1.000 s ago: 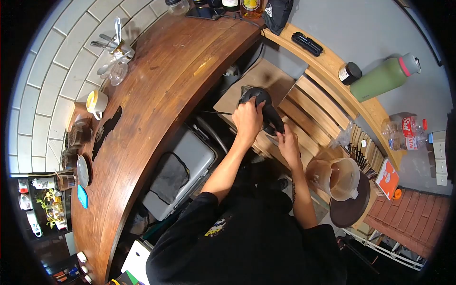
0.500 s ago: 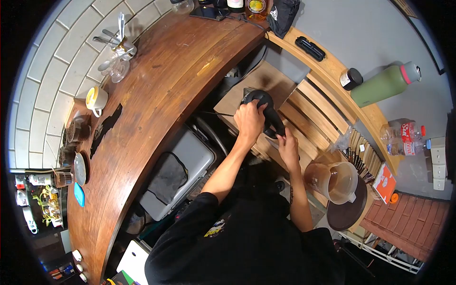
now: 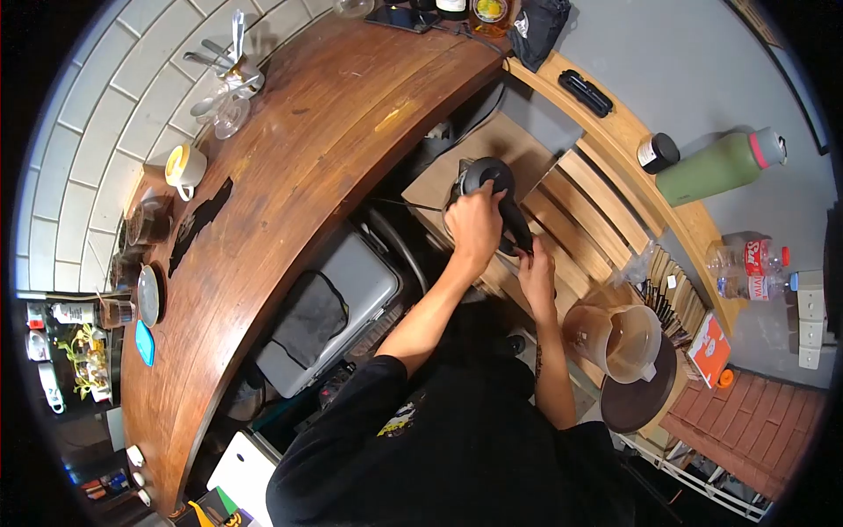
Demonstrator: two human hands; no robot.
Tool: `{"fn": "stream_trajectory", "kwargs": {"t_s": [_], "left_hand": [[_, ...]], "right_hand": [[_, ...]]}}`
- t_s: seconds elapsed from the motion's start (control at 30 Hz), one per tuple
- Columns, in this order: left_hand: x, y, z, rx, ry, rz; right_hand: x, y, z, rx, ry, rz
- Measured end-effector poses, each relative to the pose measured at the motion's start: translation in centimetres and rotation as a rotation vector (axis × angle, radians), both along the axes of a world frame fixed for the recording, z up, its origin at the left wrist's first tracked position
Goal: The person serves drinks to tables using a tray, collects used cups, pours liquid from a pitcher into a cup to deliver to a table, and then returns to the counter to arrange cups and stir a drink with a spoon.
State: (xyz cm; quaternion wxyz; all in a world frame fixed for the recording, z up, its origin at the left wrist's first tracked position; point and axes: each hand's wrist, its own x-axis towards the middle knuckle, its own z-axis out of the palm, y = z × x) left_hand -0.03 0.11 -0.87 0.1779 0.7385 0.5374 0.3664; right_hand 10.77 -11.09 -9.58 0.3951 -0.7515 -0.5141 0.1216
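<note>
A black kettle-like vessel (image 3: 497, 180) with a long curved black handle is over the wooden bench, at the centre of the view. My left hand (image 3: 475, 225) lies on its lid, fingers bent onto the top and partly hiding the body. Lower on the right, my right hand (image 3: 536, 277) is closed around the lower end of the handle. Just below that hand sits a translucent plastic jug (image 3: 628, 342). Slats of the wooden bench (image 3: 606, 193) run beside the vessel.
The dark wooden counter (image 3: 325, 140) curves along the left, with a yellow-topped cup (image 3: 186, 169), cutlery holder (image 3: 244, 77) and grey plate (image 3: 150, 296). A green bottle (image 3: 716, 169) lies on the right ledge. A grey case (image 3: 338, 307) stands below the counter.
The view has shifted slightly. My left hand has moved a little on the lid, and its fingers now press nearer the top's centre. My right hand stays on the handle.
</note>
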Motion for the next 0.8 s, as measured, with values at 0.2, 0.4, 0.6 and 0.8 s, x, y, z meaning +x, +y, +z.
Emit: {"fn": "stream_trajectory", "kwargs": {"t_s": [0.2,0.4,0.6,0.8], "left_hand": [[1.0,-3.4,2.7,-0.004,0.242,-0.148],[0.7,-5.1,3.8,-0.068,0.405,-0.334],[1.0,-5.8,3.2,0.085,0.317,-0.247],[1.1,-6.2,3.0,0.088,0.367,-0.261]], "right_hand": [[0.5,-0.1,-0.7,0.084,0.131,0.112],[0.0,0.4,0.4,-0.026,0.19,0.084],[0.8,0.2,-1.2,-0.062,0.199,0.078],[0.5,0.3,0.0,-0.126,0.16,0.077]]}}
